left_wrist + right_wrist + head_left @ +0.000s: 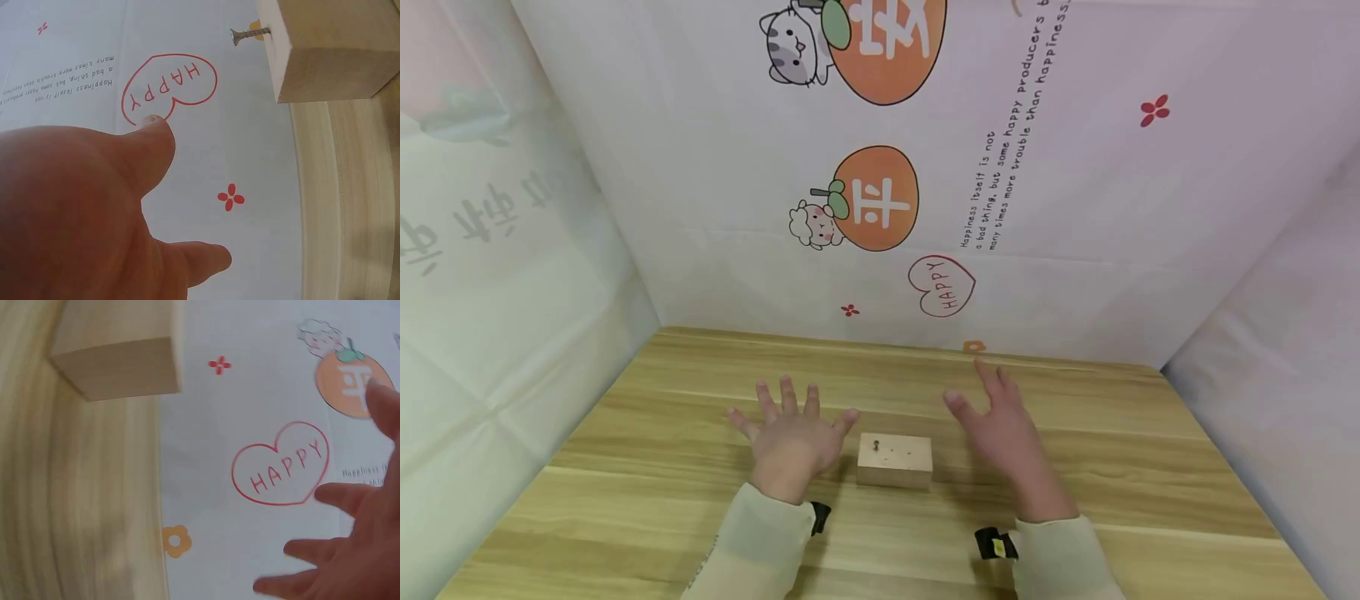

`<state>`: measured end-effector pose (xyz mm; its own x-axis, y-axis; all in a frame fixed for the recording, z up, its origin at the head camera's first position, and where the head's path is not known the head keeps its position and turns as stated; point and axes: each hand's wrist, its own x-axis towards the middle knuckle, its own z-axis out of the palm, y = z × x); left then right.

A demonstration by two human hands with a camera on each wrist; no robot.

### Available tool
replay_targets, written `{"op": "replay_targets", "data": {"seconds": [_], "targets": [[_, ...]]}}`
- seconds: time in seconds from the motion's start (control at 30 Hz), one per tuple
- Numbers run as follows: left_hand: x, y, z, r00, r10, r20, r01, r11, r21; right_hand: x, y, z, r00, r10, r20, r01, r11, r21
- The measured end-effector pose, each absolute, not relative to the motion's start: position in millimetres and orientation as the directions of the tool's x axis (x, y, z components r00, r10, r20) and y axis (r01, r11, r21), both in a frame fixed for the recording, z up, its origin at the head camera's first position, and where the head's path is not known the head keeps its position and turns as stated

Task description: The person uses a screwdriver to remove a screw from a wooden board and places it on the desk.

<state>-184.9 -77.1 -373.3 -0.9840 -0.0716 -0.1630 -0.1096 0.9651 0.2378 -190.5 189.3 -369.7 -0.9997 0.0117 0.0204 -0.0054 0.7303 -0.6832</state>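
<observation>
Between the two hands, a pale wooden block (895, 462) lies on the table. A screw (249, 34) sticks up out of its top near the left end, its head clear of the wood. Small dark marks dot the rest of that top face. To the left of the block, my left hand (796, 446) is held with its fingers spread, apart from the wood. My right hand (1003, 433) is on the other side, fingers extended and thumb apart, holding nothing. In the right wrist view the block (119, 369) shows at upper left, its screw out of sight.
The wood-grain table (715, 367) ends at a white printed sheet (737, 250) at the back. White cloth (497, 333) hangs at the left, and more cloth (1270, 358) at the right. Black straps (996, 543) sit at both wrists.
</observation>
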Motion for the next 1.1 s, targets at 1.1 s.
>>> {"op": "replay_targets", "data": {"seconds": [1.1], "targets": [[-183,-86,-367,-0.986,-0.078,-0.149,-0.117,0.953,0.280,-185,180,-420,-0.945,-0.254,-0.207,0.203,0.040,-0.978]]}}
